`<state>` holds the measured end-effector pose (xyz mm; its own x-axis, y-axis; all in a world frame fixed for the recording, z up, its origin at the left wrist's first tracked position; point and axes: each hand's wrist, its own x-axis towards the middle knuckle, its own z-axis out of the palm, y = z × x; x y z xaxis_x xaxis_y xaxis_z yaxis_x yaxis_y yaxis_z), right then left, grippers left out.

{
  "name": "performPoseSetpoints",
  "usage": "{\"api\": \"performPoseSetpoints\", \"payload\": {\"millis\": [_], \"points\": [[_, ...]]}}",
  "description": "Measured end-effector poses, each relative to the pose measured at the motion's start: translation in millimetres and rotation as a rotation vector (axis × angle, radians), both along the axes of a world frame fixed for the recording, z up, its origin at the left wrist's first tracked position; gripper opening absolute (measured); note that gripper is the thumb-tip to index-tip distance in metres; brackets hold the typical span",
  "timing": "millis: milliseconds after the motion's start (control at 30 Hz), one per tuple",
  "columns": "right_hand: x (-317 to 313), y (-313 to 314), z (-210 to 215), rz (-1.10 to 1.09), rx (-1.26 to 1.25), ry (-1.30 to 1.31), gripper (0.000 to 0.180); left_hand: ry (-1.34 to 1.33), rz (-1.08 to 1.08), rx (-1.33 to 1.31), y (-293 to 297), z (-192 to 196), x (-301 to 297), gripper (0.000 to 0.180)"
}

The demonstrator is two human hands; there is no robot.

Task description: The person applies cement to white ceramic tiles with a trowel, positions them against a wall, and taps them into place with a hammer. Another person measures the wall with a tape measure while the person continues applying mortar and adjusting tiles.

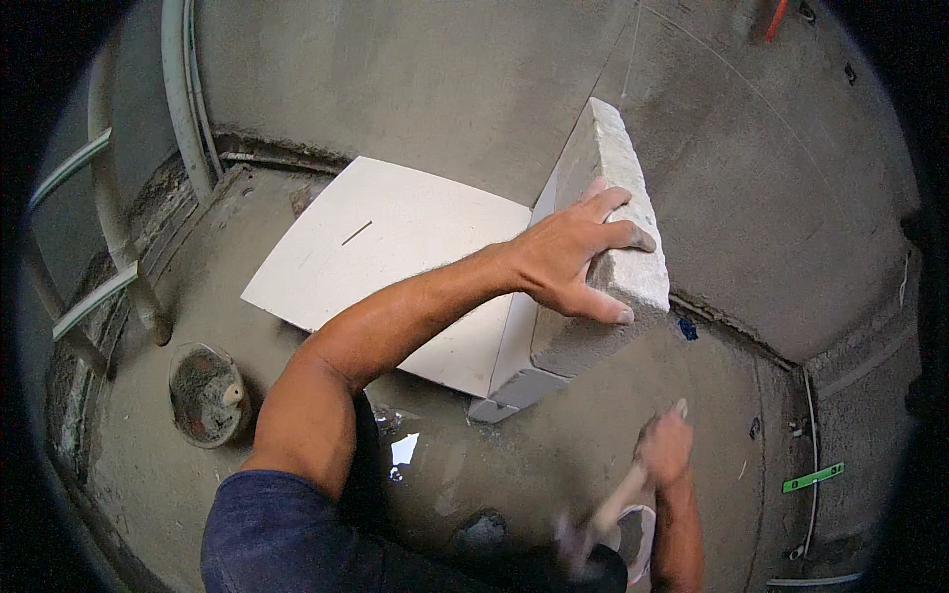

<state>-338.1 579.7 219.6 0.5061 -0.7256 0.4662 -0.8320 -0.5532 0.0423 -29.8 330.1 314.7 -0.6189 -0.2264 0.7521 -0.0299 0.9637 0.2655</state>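
Seen from above, a person works on a rough concrete floor (474, 465) in the corner of a bare plastered room. At far left, pale pipes (183, 109) run up the wall, and a small round tub of grey mortar (206, 395) sits on the floor beside them. Next comes a large white slab (386, 247), lying flat and apparently already laid. At centre, the left hand (578, 257) reaches out and rests on top of a thick pale building block (603, 247) that stands on its edge, touching the slab's right side and close to the wall; the grip is wide, with fingers spread over the top and the thumb against the face. The block looks placed but not yet settled. At lower right, the right hand (664, 450) is blurred; its grip is closed around the handle of a tool (608, 514), perhaps a mallet.
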Motion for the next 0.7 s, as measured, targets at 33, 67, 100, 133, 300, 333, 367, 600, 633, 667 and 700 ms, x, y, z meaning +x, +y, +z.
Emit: {"api": "performPoseSetpoints", "payload": {"millis": [33,67,100,133,300,333,367,600,633,667,700], "points": [[-7.8,-15.7,-1.0,-0.195,0.038,0.047,0.061,0.012,-0.019,0.015,0.2,-0.2,0.1,0.090],[-13.0,-22.2,-2.7,-0.387,0.068,0.081,0.062,0.008,-0.033,0.044,0.5,-0.4,-0.2,0.090],[-15.8,-24.1,-5.0,-0.366,0.062,0.123,0.063,0.004,-0.045,0.063,-0.7,0.4,-0.4,0.091],[-18.3,-24.3,-4.6,-0.370,0.062,0.162,0.065,0.020,-0.046,0.047,-1.6,0.9,-1.0,0.090],[-2.8,-5.3,14.7,-0.268,-0.003,0.163,0.064,0.037,-0.048,0.021,-3.0,-1.1,-3.0,0.089],[3.0,-0.5,19.3,-0.189,-0.028,0.175,0.062,0.047,-0.045,0.012,-3.3,-1.9,-3.4,0.088],[8.1,6.3,22.2,-0.174,0.000,0.210,0.060,0.053,-0.044,0.012,-3.4,-2.8,-4.0,0.088],[-2.5,-27.8,-4.6,-0.448,0.171,0.108,0.055,0.107,-0.079,0.028,-3.2,-4.9,-5.5,0.087],[-4.9,-27.6,-6.5,-0.381,0.107,0.112,0.058,0.108,-0.070,0.007,-3.2,-4.5,-5.5,0.087],[-6.1,-25.3,-7.1,-0.367,0.082,0.119,0.060,0.115,-0.057,-0.015,-2.6,-4.9,-6.0,0.087],[-6.1,-26.0,-4.9,-0.307,0.018,0.106,0.062,0.111,-0.029,-0.010,-2.2,-5.1,-6.0,0.088]]}}
